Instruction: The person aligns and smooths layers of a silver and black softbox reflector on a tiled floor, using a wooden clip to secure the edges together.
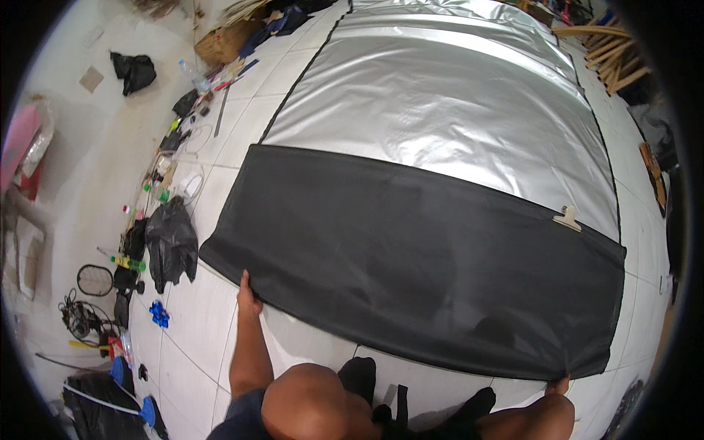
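Note:
A large sheet, silver (440, 95) on one face and black (411, 257) on the other, lies on the floor with its near part folded over, black side up. My left hand (249, 295) grips the near folded edge toward its left end, some fingers hidden at the cloth. At the same edge near the right corner, my right hand (560, 383) pinches the sheet; my knee covers most of that hand. A metal bulldog clip (567, 218) sits on the far edge of the black fold, toward the right.
Along the left wall lie a black plastic bag (173, 238), bottles, a blue ribbon bow (158, 314) and a small fan (84, 317). A cardboard box (224, 42) stands at the far left. Several wooden sticks (612, 55) are piled at the far right. A black strap (402, 405) lies between my feet.

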Motion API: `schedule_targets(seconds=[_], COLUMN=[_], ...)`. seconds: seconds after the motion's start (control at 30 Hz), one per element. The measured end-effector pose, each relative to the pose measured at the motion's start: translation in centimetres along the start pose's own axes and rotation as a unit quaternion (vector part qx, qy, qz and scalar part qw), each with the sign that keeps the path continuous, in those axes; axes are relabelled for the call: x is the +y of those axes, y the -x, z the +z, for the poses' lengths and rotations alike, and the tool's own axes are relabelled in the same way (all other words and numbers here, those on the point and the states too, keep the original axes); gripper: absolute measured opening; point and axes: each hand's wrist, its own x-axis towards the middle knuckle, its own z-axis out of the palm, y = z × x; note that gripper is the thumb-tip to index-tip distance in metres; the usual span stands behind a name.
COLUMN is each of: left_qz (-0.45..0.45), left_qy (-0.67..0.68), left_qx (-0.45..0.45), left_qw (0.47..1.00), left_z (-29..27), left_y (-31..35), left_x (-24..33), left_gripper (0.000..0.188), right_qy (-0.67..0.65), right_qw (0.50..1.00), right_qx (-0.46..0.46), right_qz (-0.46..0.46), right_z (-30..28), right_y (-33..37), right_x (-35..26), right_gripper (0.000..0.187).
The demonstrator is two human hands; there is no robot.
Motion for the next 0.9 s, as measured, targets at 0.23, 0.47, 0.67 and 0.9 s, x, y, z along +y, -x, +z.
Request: schedule_targets(seconds=[0.23,0.47,0.67,0.9], left_qz=[0.054,0.083,0.145,0.213], left_qy=[-0.083,-0.114,-0.223,-0.598], left_qx=[0.104,0.161,0.193,0.193], left_qw=[0.990,0.977,0.944,0.748], left_z=[-1.7,-7.6,-7.1,-12.7], left_y=[-7.6,-13.6,-15.2,-17.7], left_x=[2.6,8.4,10.5,11.6], left_gripper=[0.054,0.056,0.062,0.065], right_qy=[0.321,0.799,0.825,0.827], right_qw=[0.937,0.483,0.506,0.530], right_qx=[0.081,-0.072,-0.092,-0.061], right_qz=[-0.110,-0.351,-0.232,-0.175], right_z=[-0.5,11.8,18.5,19.3], right_y=[-0.2,6.7,13.4,16.4], right_x=[-4.0,-1.5,0.0,0.9], right_gripper=[0.066,0.069,0.081,0.097])
